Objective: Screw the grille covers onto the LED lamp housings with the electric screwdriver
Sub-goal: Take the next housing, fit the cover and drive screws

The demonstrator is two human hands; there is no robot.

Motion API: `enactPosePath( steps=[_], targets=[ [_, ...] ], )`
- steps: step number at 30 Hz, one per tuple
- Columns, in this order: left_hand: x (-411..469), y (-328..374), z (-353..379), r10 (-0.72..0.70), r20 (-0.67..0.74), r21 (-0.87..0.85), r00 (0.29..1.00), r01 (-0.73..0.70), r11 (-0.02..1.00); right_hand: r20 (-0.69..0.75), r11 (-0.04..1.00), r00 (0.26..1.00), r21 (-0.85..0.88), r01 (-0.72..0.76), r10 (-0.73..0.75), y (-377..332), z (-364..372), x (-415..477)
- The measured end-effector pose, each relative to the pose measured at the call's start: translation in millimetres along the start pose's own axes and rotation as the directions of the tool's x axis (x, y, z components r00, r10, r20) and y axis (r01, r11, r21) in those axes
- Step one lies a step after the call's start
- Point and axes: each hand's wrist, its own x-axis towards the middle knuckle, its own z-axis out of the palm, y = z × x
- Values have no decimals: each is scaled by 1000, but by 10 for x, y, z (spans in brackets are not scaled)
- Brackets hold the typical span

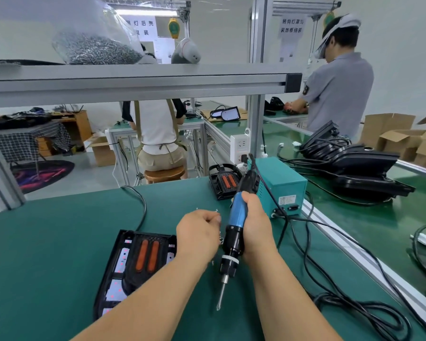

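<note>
Head view: nearest the camera, two bare forearms reach up from 6 o'clock over the green mat. The right hand wraps fully round the electric screwdriver, fingers closed on its blue barrel. The tool hangs tilted, its cord end toward 12 o'clock and its bit pointing to 6 o'clock, with the tip just above the mat between the forearms.

The left hand sits just at 9 o'clock of the tool. Its fingers are curled, with the thumb against the forefinger. Whether it pinches anything cannot be told.

At 9 o'clock of the left hand lies a lamp housing flat on the mat. A black grille cover with two orange lenses rests on it, apart from the bit. The left forearm crosses its near right corner.

A second lamp housing lies at 12 o'clock of the right hand, beside a teal power box. Black cables coil at 4 o'clock.
</note>
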Motion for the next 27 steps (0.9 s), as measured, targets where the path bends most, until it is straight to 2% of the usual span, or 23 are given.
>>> enactPosePath(
  steps=[4,9,12,20,24,27],
  targets=[
    [181,-95,-43,-92,28,6,995,92,996,-27,992,999,126,21,-18,-13,-22,27],
    [275,-122,-44,-131,170,8,977,132,991,58,941,998,338,9,-31,-48,-47,11],
    [294,-133,-90,-129,192,79,973,116,990,90,895,994,445,22,-69,-95,-86,-2],
    [249,-126,-167,-142,255,110,956,117,987,2,868,995,488,87,-101,-144,-115,-13],
    [233,-114,-186,-104,243,52,964,94,994,-14,859,994,502,99,-107,-156,-68,-21],
    [243,-118,-215,-119,222,-81,968,140,987,-63,844,992,520,128,-111,-147,-44,-24]
  ],
)
